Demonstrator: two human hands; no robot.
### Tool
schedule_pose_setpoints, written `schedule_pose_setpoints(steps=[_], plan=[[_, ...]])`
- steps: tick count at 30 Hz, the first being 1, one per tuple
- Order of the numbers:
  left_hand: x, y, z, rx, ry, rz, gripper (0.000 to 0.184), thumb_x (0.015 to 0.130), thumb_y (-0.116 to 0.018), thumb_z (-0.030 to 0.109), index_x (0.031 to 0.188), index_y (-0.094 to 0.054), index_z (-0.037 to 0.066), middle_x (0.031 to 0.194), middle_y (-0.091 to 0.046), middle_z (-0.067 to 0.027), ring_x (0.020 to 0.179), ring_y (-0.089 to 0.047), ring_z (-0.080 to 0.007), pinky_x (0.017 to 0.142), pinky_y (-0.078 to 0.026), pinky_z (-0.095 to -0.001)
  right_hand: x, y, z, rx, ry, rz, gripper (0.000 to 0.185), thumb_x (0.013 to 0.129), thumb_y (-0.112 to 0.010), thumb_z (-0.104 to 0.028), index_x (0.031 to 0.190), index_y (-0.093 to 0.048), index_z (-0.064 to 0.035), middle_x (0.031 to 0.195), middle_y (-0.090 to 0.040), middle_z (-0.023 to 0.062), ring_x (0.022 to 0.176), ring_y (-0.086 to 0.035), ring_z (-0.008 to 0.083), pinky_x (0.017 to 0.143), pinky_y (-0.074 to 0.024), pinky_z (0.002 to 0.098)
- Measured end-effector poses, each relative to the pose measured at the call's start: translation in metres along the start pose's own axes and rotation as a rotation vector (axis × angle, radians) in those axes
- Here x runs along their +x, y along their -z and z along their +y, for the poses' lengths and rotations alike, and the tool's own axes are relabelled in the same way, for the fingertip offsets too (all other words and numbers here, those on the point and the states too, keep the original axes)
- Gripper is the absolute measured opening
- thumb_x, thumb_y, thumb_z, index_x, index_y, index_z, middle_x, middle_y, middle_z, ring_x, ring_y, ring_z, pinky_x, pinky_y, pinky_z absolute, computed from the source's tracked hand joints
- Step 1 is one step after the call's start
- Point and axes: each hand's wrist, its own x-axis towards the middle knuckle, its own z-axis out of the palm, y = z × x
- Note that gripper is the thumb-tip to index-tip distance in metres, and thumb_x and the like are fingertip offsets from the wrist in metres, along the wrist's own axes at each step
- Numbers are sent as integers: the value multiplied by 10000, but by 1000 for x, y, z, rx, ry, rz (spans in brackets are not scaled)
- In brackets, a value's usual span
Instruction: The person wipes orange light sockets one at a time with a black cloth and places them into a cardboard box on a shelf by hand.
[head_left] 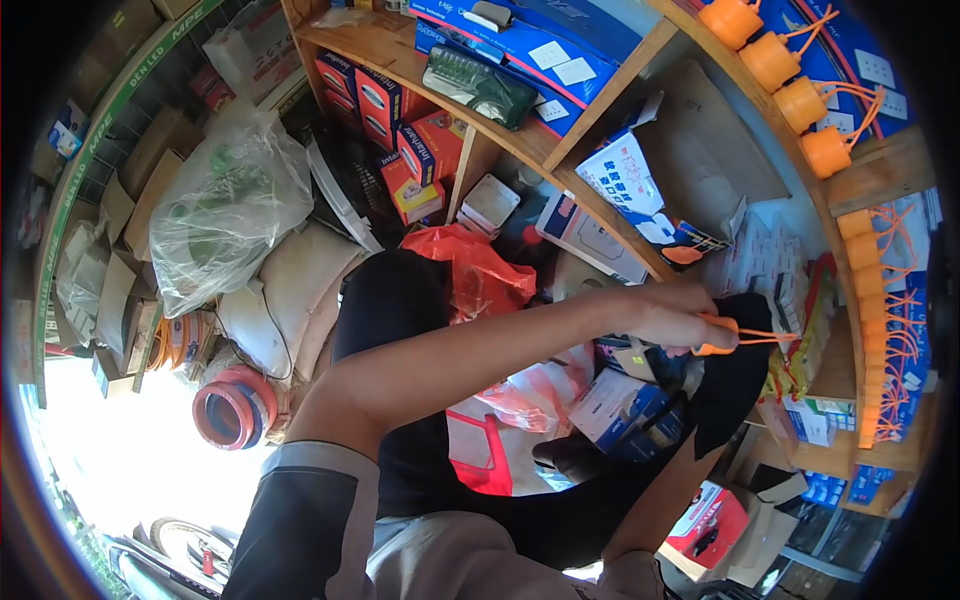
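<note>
My left hand (pixel 668 318) reaches across above my raised knees, its fingers closed around an orange lamp socket (pixel 718 336). The socket's two orange wires stick out to the right. My right forearm (pixel 665 500) passes behind my dark trouser leg, which hides the right hand. More orange lamp sockets (pixel 798 103) with wires stand in a row along the wooden shelf edge at the upper right. Further down that edge, a tight line of similar sockets (pixel 868 320) continues.
Wooden shelves hold red-blue boxes (pixel 432 147), a green-black pack (pixel 478 86) and an open carton (pixel 690 140). Between my legs lie a red plastic bag (pixel 470 265) and a white-blue box (pixel 615 405). On the left are a clear plastic bag (pixel 230 200), sacks (pixel 305 290) and red coils (pixel 228 412).
</note>
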Motion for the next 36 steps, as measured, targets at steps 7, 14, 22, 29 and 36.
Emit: schedule_pose_setpoints(steps=[7, 14, 22, 29, 36], plan=[[-22, -3, 13, 190, -20, 126, 660, 994, -526, 553, 732, -669, -35, 668, -630, -134, 696, -657, -233, 713, -522, -364, -26, -83, -57, -953, 453, 610, 339, 1013, -527, -339, 975, -611, -13, 821, -676, 132, 776, -685, 261, 763, -560, 367], [-180, 66, 149, 173, -1073, 873, 517, 987, -397, 559, 1386, -296, 247, 1385, -245, -67, 1261, -249, -283, 1032, -207, -578, -44, -21, 22, 215, 266, 752, 317, 837, -789, -214, 1100, -644, -112, 997, -636, 39, 910, -645, 212, 878, -510, 341], [-214, 66, 169, -38, -1337, 745, 606, 942, -400, 543, 1449, -249, 247, 1475, -207, -61, 1352, -213, -284, 1114, -176, -577, -37, -15, 0, -682, 483, 583, 351, 816, -801, -201, 1109, -637, -98, 982, -639, 41, 897, -643, 195, 843, -521, 330], [-144, 131, 171, -333, -1361, 80, 433, 865, -549, 358, 1215, -450, 124, 1202, -414, -85, 1111, -403, -263, 980, -327, -481, -30, -85, -39, -407, 422, 752, 409, 635, -759, -133, 1018, -633, -62, 933, -652, 139, 886, -633, 349, 822, -522, 427], [-174, 120, 148, -592, -1054, -64, 263, 788, -697, 172, 982, -650, 2, 929, -622, -109, 870, -593, -241, 845, -478, -384, -30, -74, -95, -638, 201, 978, 413, 621, -801, -135, 996, -635, -89, 887, -643, 137, 854, -637, 390, 781, -519, 435]])
